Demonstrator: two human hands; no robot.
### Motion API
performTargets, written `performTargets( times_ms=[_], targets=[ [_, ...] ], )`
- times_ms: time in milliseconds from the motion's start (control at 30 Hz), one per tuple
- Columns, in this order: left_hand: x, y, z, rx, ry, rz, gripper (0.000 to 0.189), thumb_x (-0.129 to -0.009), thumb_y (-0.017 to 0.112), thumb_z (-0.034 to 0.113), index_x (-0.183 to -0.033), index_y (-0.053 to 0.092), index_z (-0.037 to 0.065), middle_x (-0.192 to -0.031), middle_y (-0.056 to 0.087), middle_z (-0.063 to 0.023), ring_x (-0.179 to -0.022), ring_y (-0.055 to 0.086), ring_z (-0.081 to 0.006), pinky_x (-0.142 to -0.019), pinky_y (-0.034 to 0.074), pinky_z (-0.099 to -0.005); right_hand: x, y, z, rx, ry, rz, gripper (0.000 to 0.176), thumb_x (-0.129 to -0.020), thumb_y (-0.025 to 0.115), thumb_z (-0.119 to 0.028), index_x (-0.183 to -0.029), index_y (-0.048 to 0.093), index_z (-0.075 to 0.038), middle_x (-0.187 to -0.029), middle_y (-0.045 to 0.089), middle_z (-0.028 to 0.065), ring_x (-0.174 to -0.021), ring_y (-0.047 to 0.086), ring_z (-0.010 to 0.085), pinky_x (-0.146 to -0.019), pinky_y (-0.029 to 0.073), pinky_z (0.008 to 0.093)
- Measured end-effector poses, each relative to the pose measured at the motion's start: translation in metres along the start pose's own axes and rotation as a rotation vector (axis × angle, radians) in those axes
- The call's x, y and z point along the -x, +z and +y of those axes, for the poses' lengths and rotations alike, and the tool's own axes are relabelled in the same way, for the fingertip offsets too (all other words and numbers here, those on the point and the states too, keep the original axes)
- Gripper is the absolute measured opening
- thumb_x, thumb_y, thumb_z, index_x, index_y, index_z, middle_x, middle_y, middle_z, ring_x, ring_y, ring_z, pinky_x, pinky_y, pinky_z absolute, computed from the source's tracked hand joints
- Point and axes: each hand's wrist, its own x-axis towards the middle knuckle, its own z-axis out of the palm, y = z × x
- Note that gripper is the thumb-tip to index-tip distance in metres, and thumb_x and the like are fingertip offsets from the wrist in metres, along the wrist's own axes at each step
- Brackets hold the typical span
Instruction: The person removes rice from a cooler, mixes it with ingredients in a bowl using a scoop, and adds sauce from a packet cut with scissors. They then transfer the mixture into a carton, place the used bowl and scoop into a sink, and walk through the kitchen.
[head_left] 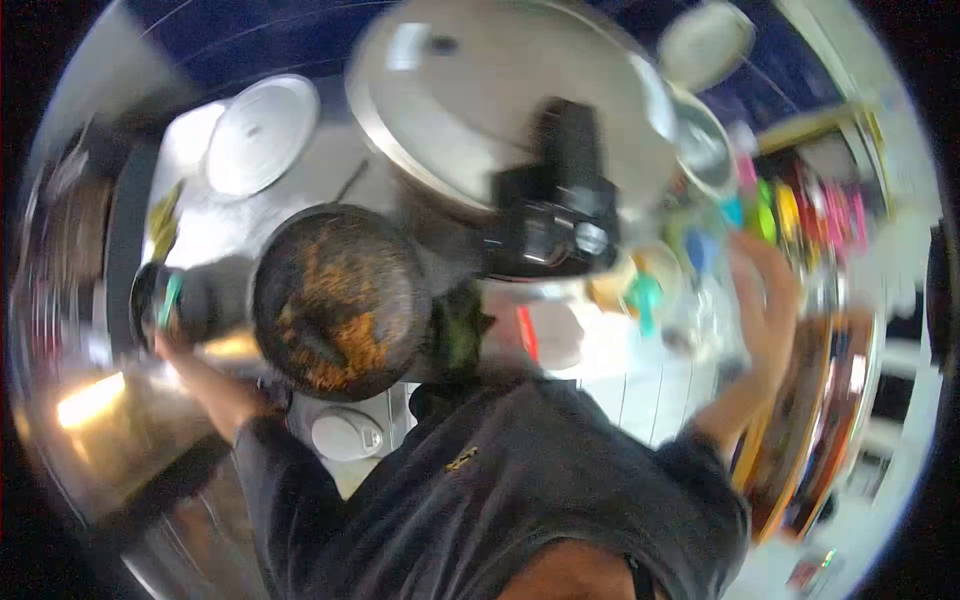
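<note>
Left fingers [165, 338] | green object [172, 292] just beside, grip blurred | pan [404, 275] rightward

Bright and washed out over the metal worktop [212, 208] and the white tiles [650, 405], close to pure white in places; dim along the far left, except for a hard glare on the golden surface [110, 455]. Throws back pale reflections from the large lid [470, 110], and sinks into deep shade across the dark shirt [530, 480]. Smears with motion blur, heavily on the right hand [768, 305] and the colourful items [800, 220] beyond, less on the kitchen scale [345, 434]. Bows strongly toward the rim, fisheye fashion, and fades to grainy black in the corners
</note>
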Motion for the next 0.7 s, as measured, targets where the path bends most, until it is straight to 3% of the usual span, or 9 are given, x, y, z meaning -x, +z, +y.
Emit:
performTargets(
  times_ms=[267,333,367,500,567,600,633,667,700],
  targets=[
    [0.052,-0.008,-0.01,0.1,0.416,-0.27,0.039,-0.089,0.062,0.022,-0.103,0.053,-0.013,-0.09,0.067,-0.0244,-0.082,0.07,-0.0337,-0.062,0.057,-0.0436,0.016,0.017,0.139,-0.128,0.197,0.157,0.021,-0.088,0.065,-0.012,-0.102,0.065,0.004,-0.097,0.07,0.0113,-0.089,0.067,0.0184,-0.08,0.051,0.0312],
    [0.124,-0.009,-0.003,0.117,0.638,-0.295,0.036,-0.09,0.062,0.023,-0.1,0.054,-0.011,-0.086,0.067,-0.0245,-0.079,0.07,-0.0325,-0.057,0.057,-0.0436,0.011,0.022,0.171,-0.171,0.213,0.164,0.022,-0.088,0.066,-0.013,-0.101,0.065,0.004,-0.096,0.071,0.0123,-0.086,0.068,0.0204,-0.077,0.052,0.0319],
    [0.206,-0.011,0.003,0.138,0.852,-0.281,0.031,-0.091,0.054,0.015,-0.106,0.048,-0.012,-0.086,0.066,-0.0217,-0.069,0.068,-0.0263,-0.052,0.054,-0.0317,0.01,0.023,0.181,-0.018,0.217,0.17,0.022,-0.087,0.067,-0.015,-0.1,0.065,0.003,-0.096,0.07,0.0138,-0.084,0.069,0.0229,-0.075,0.052,0.033],
    [0.417,-0.039,-0.009,0.131,1.271,-0.32,0.021,-0.095,0.057,0.015,-0.098,0.053,-0.005,-0.066,0.055,-0.0068,-0.053,0.05,-0.0119,-0.043,0.039,-0.0236,0.003,0.031,0.22,0.018,0.173,0.116,0.021,-0.086,0.068,-0.019,-0.096,0.067,-0.001,-0.086,0.069,0.0175,-0.075,0.069,0.0304,-0.066,0.053,0.0384],
    [0.538,-0.049,-0.051,0.075,1.32,-0.312,0.023,-0.094,0.06,0.018,-0.1,0.057,-0.004,-0.07,0.058,-0.0099,-0.053,0.052,-0.0168,-0.046,0.043,-0.0265,0.011,0.041,0.23,0.034,0.169,-0.06,0.017,-0.086,0.065,-0.021,-0.092,0.067,-0.006,-0.074,0.067,0.018,-0.068,0.067,0.0352,-0.06,0.051,0.0437],
    [0.589,-0.058,-0.086,0.164,1.199,-0.626,0.024,-0.093,0.063,0.02,-0.1,0.058,-0.002,-0.071,0.059,-0.0064,-0.065,0.058,-0.0172,-0.058,0.048,-0.0287,0.018,0.051,0.236,0.179,0.141,-0.165,0.019,-0.086,0.064,-0.026,-0.089,0.067,-0.008,-0.073,0.066,0.0191,-0.069,0.066,0.0371,-0.061,0.051,0.0463],
    [0.639,-0.071,-0.096,-0.523,1.717,-0.862,0.023,-0.088,0.066,0.017,-0.104,0.061,0.001,-0.08,0.064,-0.0073,-0.074,0.062,-0.0242,-0.069,0.051,-0.0365,0.029,0.065,0.246,0.227,0.216,-0.366,0.023,-0.088,0.063,-0.033,-0.09,0.067,-0.01,-0.074,0.067,0.0173,-0.069,0.066,0.0377,-0.062,0.052,0.0477],
    [0.674,-0.066,-0.15,-0.704,1.289,-0.999,0.026,-0.082,0.07,0.023,-0.1,0.065,0.005,-0.096,0.068,-0.0095,-0.079,0.064,-0.0218,-0.073,0.052,-0.0365,0.044,0.074,0.254,0.244,0.185,-0.436,0.031,-0.091,0.059,-0.039,-0.097,0.066,-0.009,-0.076,0.068,0.017,-0.073,0.066,0.0365,-0.067,0.052,0.0466],
    [0.747,-0.048,-0.146,-0.697,1.119,-1.467,0.027,-0.077,0.071,0.017,-0.1,0.064,0.003,-0.095,0.068,-0.0118,-0.083,0.064,-0.0265,-0.078,0.05,-0.0399,0.05,0.08,0.256,0.257,0.302,-0.618,0.037,-0.092,0.058,-0.039,-0.107,0.061,-0.006,-0.075,0.068,0.0176,-0.073,0.067,0.038,-0.068,0.053,0.0466]
  ],
)
